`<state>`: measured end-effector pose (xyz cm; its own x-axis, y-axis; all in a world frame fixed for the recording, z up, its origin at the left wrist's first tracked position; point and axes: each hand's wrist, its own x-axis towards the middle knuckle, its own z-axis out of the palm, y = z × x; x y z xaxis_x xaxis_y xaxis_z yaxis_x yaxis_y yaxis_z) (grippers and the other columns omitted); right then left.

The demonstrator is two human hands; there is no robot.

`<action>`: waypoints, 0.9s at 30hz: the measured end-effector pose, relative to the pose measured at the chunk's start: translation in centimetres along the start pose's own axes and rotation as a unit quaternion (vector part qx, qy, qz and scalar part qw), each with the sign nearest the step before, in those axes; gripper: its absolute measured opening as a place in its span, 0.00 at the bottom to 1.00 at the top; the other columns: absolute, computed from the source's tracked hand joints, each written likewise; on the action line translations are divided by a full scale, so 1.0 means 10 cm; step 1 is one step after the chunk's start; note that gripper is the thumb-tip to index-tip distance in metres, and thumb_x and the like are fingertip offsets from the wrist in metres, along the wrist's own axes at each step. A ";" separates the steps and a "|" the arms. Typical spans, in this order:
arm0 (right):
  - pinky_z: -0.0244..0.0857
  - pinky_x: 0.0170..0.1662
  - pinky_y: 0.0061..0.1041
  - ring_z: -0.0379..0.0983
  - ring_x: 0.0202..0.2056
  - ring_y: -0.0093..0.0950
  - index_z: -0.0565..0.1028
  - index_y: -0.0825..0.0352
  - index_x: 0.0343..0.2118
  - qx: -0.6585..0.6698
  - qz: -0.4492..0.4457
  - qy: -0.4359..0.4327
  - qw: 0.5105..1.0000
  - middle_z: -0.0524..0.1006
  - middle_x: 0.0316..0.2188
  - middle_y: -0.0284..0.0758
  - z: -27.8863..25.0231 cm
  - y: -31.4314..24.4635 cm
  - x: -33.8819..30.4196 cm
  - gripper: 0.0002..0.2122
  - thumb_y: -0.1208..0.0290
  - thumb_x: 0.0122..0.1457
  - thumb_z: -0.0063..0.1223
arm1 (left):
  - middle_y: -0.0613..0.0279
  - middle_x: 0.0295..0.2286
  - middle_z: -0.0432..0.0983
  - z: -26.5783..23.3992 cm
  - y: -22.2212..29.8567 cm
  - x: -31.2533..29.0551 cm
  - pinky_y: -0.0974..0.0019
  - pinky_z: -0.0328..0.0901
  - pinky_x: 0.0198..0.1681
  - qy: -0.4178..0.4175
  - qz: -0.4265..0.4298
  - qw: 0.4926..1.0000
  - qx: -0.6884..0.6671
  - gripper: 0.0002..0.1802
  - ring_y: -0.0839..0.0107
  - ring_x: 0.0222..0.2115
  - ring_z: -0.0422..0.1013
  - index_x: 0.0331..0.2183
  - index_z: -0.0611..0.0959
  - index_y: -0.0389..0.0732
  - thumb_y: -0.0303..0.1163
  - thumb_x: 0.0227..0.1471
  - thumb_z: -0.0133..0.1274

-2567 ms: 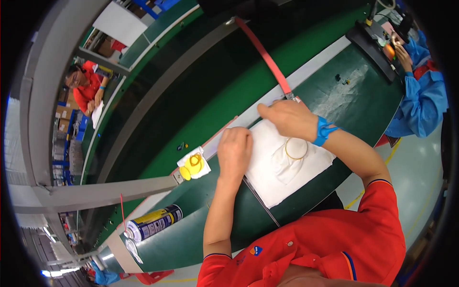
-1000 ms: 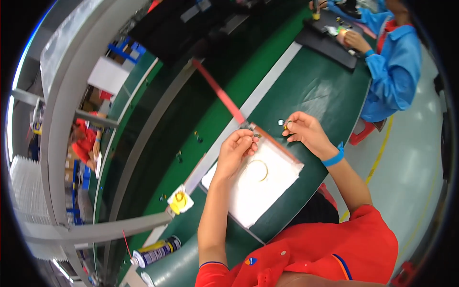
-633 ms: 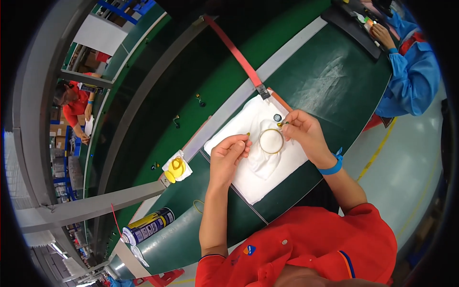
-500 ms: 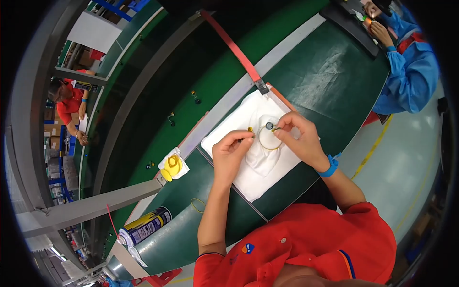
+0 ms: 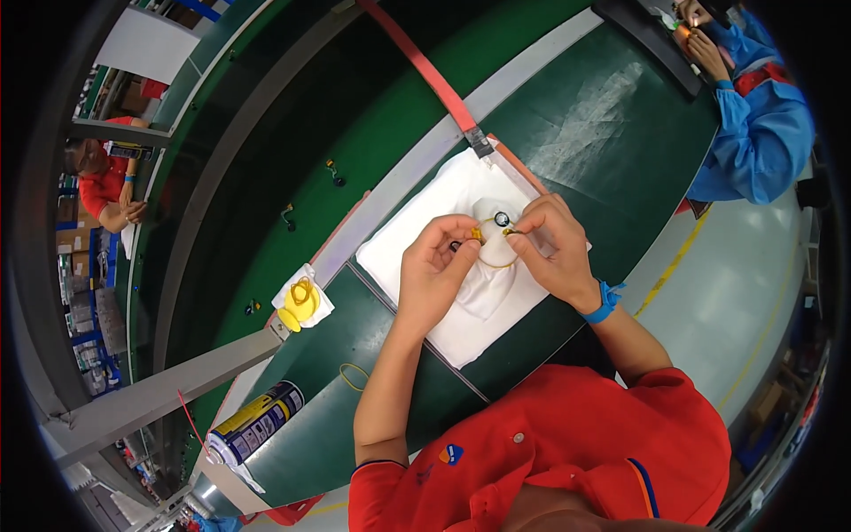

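Note:
My left hand [image 5: 436,266] pinches a small part with a yellow tab [image 5: 477,234] and a dark round end. My right hand [image 5: 554,253] has thumb and fingertips closed on another small part, with a dark ring [image 5: 502,219] and a gold-coloured piece. The two parts are close together but apart. Beneath them, a thin yellow band [image 5: 498,266] forms a loop over a bunched white cloth [image 5: 486,297]. All this is above a white sheet [image 5: 461,350] on the green table. My fingertips hide much of both parts.
At left are a spray can [image 5: 255,420], a loose yellow band [image 5: 354,377] and yellow discs [image 5: 301,301] on white cloth. Small parts [image 5: 334,173] sit on the green conveyor [image 5: 381,115]. A red strip [image 5: 421,62] crosses it. Co-workers sit at far left and upper right.
My left hand has come closer to my right, and its part has turned so the dark round end shows. The whole view has shifted slightly. Both hands keep their pinch.

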<state>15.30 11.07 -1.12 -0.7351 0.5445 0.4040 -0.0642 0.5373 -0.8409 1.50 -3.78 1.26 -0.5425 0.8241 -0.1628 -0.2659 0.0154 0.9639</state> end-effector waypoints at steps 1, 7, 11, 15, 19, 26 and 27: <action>0.63 0.46 0.30 0.71 0.35 0.32 0.74 0.67 0.30 0.009 0.002 0.001 1.000 0.75 0.29 0.34 -0.01 0.01 -0.01 0.08 0.79 0.51 0.65 | 0.61 0.39 0.78 0.00 0.01 0.00 0.76 0.67 0.41 0.003 -0.005 1.000 -0.019 0.17 0.78 0.37 0.72 0.50 0.78 0.32 0.17 0.58 0.56; 0.64 0.46 0.31 0.71 0.34 0.31 0.73 0.67 0.30 0.035 0.036 -0.011 0.999 0.75 0.29 0.35 -0.02 -0.01 -0.01 0.08 0.79 0.51 0.64 | 0.58 0.37 0.80 -0.13 -0.04 0.00 0.75 0.68 0.38 -0.036 -0.038 0.998 -0.044 0.16 0.78 0.35 0.74 0.49 0.78 0.32 0.18 0.58 0.57; 0.64 0.45 0.31 0.72 0.34 0.31 0.73 0.67 0.30 0.030 0.028 -0.010 0.999 0.75 0.28 0.35 -0.04 0.01 -0.02 0.08 0.80 0.51 0.64 | 0.58 0.36 0.81 0.01 0.02 -0.03 0.74 0.69 0.38 0.019 -0.001 0.999 0.043 0.17 0.76 0.35 0.75 0.49 0.78 0.32 0.19 0.58 0.58; 0.64 0.44 0.31 0.72 0.33 0.32 0.73 0.67 0.29 0.009 0.016 -0.012 1.000 0.75 0.28 0.35 -0.03 -0.01 -0.02 0.08 0.80 0.50 0.64 | 0.58 0.36 0.81 0.02 0.00 -0.04 0.71 0.72 0.37 0.033 0.126 0.951 0.281 0.13 0.72 0.34 0.77 0.45 0.81 0.34 0.21 0.56 0.60; 0.64 0.42 0.31 0.71 0.32 0.33 0.73 0.66 0.28 -0.027 -0.002 -0.014 1.000 0.75 0.28 0.35 -0.01 -0.04 -0.03 0.09 0.81 0.49 0.64 | 0.56 0.35 0.81 0.06 0.05 -0.02 0.67 0.74 0.35 0.031 0.180 0.923 0.338 0.11 0.66 0.33 0.79 0.40 0.82 0.36 0.21 0.53 0.62; 0.63 0.38 0.31 0.70 0.31 0.35 0.73 0.65 0.28 -0.081 -0.043 0.012 0.996 0.75 0.27 0.35 -0.01 -0.06 0.01 0.09 0.81 0.48 0.65 | 0.53 0.35 0.79 0.09 -0.06 0.01 0.62 0.72 0.37 0.021 0.228 0.895 0.383 0.11 0.57 0.34 0.77 0.40 0.82 0.35 0.18 0.51 0.61; 0.63 0.38 0.31 0.69 0.31 0.35 0.73 0.65 0.28 -0.089 -0.047 0.016 0.995 0.75 0.27 0.35 -0.01 -0.04 0.01 0.09 0.81 0.48 0.65 | 0.54 0.35 0.79 0.08 -0.04 0.03 0.65 0.72 0.36 0.020 0.251 0.878 0.407 0.11 0.61 0.33 0.76 0.40 0.83 0.35 0.18 0.52 0.60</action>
<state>15.33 10.95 -0.74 -0.7101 0.5053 0.4904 -0.0079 0.6907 -0.7231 2.13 -3.08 1.00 -0.4609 0.8219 0.3349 0.6638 0.0688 0.7447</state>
